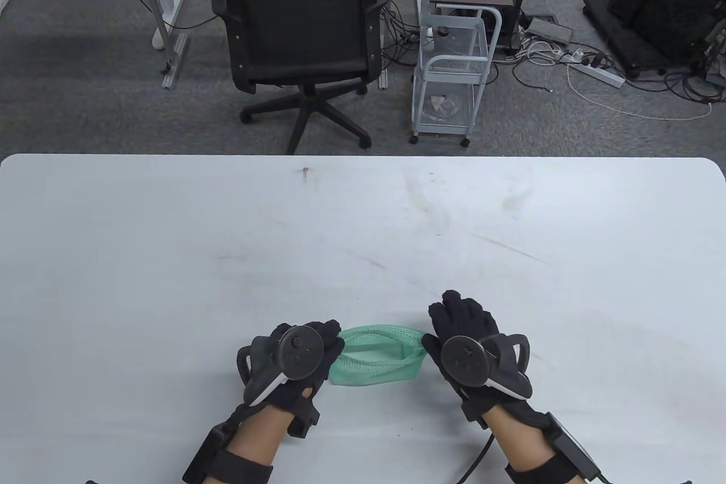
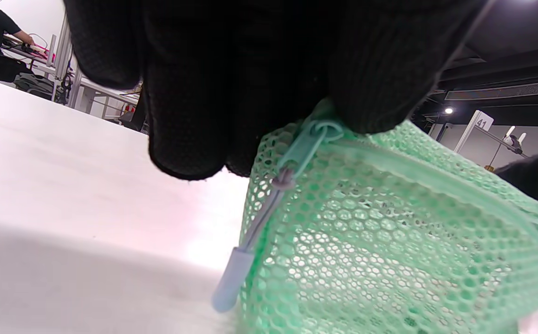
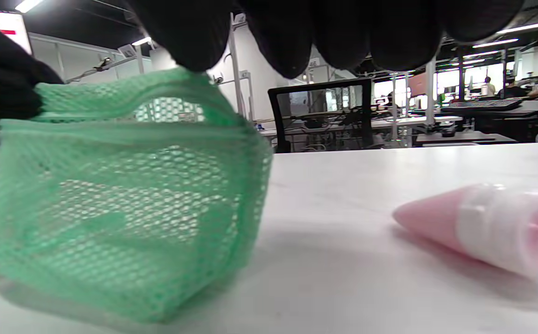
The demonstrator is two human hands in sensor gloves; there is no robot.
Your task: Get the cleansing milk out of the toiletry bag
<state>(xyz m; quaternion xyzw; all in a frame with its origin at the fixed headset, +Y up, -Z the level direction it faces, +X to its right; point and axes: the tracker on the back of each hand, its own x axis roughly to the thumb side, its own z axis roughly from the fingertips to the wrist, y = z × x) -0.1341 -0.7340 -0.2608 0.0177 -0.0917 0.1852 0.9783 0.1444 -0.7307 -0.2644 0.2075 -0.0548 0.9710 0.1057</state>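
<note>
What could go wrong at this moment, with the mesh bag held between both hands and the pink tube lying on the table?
1. The pink tube lies on its side beside the right hand, hidden under it in the table view; a careless move could knock it away.
2. The green mesh bag is soft; the left hand pinches only its zipper end, so it may sag or tip when released.

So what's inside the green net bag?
The green mesh bag looks empty through its netting; its mouth gapes open between both hands. A pink tube lies outside it on the table. The bag's very bottom is unclear.
</note>
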